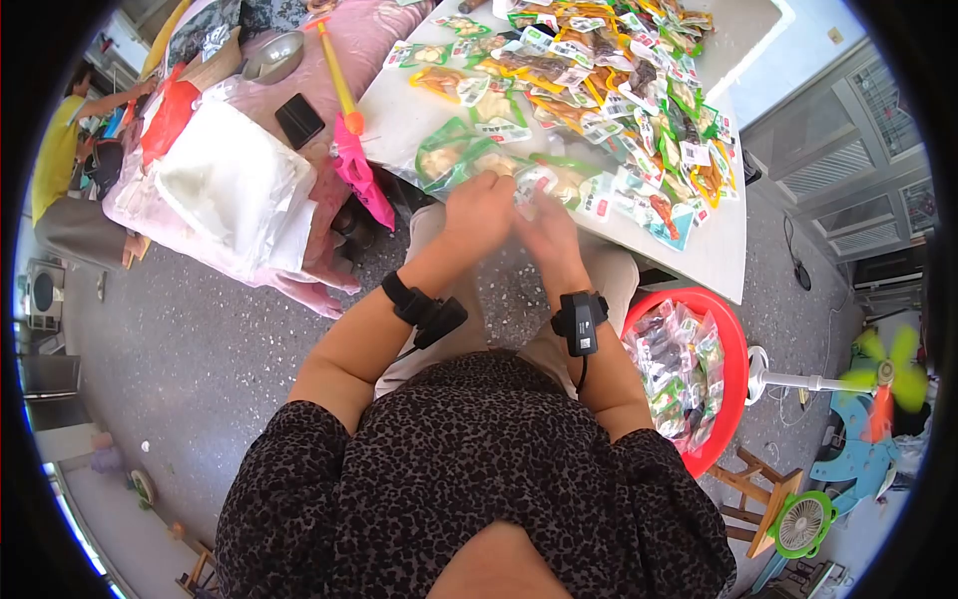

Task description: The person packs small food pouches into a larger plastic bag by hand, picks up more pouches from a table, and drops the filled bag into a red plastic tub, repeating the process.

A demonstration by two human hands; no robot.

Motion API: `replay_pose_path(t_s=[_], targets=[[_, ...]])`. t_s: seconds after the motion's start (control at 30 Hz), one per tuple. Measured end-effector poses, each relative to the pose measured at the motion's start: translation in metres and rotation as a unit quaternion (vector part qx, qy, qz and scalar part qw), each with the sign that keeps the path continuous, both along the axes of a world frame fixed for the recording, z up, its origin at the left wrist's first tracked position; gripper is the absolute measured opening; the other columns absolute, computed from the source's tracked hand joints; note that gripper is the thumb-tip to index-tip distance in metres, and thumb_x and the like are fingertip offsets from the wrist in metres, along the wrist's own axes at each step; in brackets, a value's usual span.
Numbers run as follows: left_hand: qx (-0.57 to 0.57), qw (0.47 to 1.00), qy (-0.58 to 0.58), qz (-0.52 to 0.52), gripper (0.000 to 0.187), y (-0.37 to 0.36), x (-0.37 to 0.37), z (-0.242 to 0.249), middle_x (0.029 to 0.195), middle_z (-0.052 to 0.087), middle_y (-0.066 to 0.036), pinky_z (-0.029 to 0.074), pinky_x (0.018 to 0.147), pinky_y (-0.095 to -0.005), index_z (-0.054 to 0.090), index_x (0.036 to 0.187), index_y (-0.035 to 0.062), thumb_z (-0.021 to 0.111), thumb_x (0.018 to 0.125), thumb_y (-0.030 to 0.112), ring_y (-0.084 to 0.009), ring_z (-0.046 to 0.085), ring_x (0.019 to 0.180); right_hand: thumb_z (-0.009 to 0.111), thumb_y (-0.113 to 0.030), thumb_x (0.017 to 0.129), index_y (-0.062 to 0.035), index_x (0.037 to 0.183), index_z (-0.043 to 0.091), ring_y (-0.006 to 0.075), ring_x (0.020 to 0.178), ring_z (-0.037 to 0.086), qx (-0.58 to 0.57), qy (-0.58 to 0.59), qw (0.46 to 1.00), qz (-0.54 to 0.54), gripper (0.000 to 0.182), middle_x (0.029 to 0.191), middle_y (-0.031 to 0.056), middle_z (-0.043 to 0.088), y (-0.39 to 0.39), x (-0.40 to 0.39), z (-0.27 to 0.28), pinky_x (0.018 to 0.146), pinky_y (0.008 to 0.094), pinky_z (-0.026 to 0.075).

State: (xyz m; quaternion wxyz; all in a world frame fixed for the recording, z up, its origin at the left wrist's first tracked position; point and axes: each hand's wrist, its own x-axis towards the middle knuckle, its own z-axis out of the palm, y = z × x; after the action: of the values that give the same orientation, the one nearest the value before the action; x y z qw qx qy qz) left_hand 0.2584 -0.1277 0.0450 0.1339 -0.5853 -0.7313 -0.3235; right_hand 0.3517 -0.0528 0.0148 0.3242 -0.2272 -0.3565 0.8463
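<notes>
At the near edge of the white table (pixel 399 105), my left hand (pixel 481 212) has its fingers closed on the rim of a clear plastic bag (pixel 464 158) with small packets inside. Right beside it, my right hand (pixel 547 232) pinches the same bag's edge, its fingers partly hidden by the plastic. Both hands wear black wrist devices. Beyond and to the right of them spreads a heap of small food packets (pixel 599 75) in green, orange and white wrapping.
A red basin (pixel 736 369) of bagged packets stands on the floor at right, near a fan (pixel 803 524). At left, a pink-covered table (pixel 120 190) bears a white box (pixel 235 185), a phone (pixel 299 121) and a bowl (pixel 274 58). A person in yellow (pixel 55 150) is beyond it.
</notes>
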Motion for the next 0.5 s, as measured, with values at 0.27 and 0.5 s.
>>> replay_pose_path(t_s=[0.27,0.5], targets=[[0.023,0.999,0.019,-0.023,0.012,-0.005,0.003,0.000,0.062,0.046,-0.009,0.043,0.049,-0.0353,0.045,0.064,0.0074,0.054,0.063,0.014,-0.0264,0.051,0.056,0.043,-0.006,0.080,-0.0018,0.092,0.042,0.0205,0.075,0.051,0.226,-0.050,0.970,-0.078,0.013,0.086,0.0114,0.050,0.001,-0.015,-0.038,0.059,0.0340,0.044],[0.016,0.999,0.012,-0.024,0.011,-0.009,0.003,-0.003,0.063,0.046,-0.007,0.042,0.051,-0.0353,0.049,0.067,0.0074,0.055,0.063,0.016,-0.0254,0.051,0.060,0.054,-0.011,0.065,-0.0030,0.092,0.053,0.0300,0.085,0.048,0.156,-0.061,0.985,-0.033,0.028,0.091,0.0150,0.054,-0.001,-0.004,-0.023,0.076,0.0353,0.038]])
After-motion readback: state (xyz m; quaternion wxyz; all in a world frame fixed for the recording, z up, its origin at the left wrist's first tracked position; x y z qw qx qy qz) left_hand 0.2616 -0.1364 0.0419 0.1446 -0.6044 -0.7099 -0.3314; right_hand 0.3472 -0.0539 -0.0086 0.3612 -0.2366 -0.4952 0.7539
